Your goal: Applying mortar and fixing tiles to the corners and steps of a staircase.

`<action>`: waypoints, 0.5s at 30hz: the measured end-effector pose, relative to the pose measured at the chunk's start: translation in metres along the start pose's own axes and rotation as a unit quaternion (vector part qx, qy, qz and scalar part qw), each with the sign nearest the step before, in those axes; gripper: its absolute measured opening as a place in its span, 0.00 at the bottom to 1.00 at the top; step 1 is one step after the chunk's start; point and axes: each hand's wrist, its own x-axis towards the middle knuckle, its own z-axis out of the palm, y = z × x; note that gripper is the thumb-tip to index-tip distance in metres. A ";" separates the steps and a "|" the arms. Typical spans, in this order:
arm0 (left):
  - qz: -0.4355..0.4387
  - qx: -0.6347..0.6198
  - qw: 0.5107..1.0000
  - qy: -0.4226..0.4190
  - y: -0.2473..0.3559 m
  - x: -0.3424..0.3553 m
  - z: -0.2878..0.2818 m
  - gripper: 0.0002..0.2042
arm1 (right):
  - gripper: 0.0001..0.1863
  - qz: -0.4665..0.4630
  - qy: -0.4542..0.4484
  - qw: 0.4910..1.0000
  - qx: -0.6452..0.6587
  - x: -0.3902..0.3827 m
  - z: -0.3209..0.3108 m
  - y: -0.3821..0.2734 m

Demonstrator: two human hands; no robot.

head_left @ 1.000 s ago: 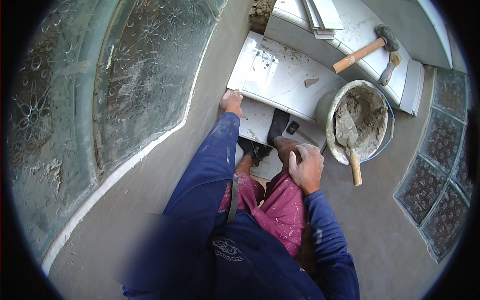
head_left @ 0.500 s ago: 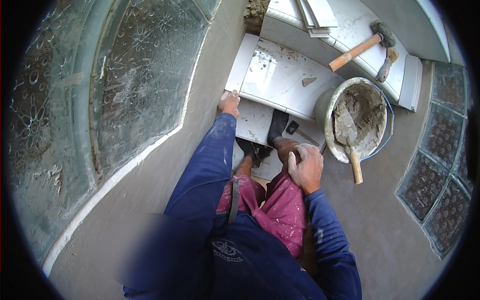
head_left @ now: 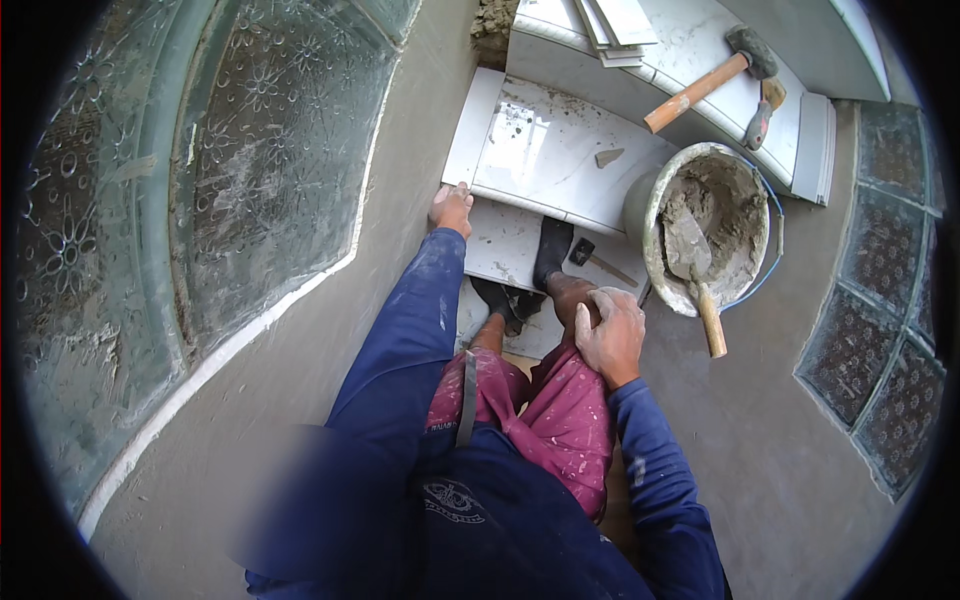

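Note:
My left hand [head_left: 452,210] is at the front edge of a narrow white tile piece [head_left: 472,128], its fingers bunched against the tile's front end. That piece lies against the wall, beside a larger white marbled tile [head_left: 570,150] on the stair tread. On my bent right knee rests my right hand [head_left: 611,335], fingers laid over it and holding nothing. Right of the knee, a bucket [head_left: 648,225] holds grey mortar [head_left: 735,205]. A trowel [head_left: 686,245] lies in the mortar, its wooden handle over the rim.
On the upper step lie a mallet [head_left: 700,92], a small tool with a grey handle [head_left: 760,126] and stacked tile strips [head_left: 612,30]. A hammer [head_left: 608,268] lies by my foot. A tile shard [head_left: 608,157] sits on the tread. Glass blocks [head_left: 285,150] fill the left wall.
The view has shifted slightly, so the steps and bucket sit a little higher and further left. Both hands keep their places on the tile piece and the knee.

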 end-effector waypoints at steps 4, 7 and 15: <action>-0.002 -0.004 1.000 -0.018 0.003 0.005 -0.007 0.30 | 0.17 0.009 0.003 1.000 0.003 -0.004 0.002 -0.002; -0.002 0.002 1.000 -0.012 0.003 0.005 -0.006 0.31 | 0.17 0.010 0.012 1.000 0.007 -0.007 0.003 -0.003; -0.007 -0.007 1.000 -0.001 0.003 -0.005 -0.001 0.28 | 0.17 0.047 0.026 0.998 0.017 -0.022 0.006 0.008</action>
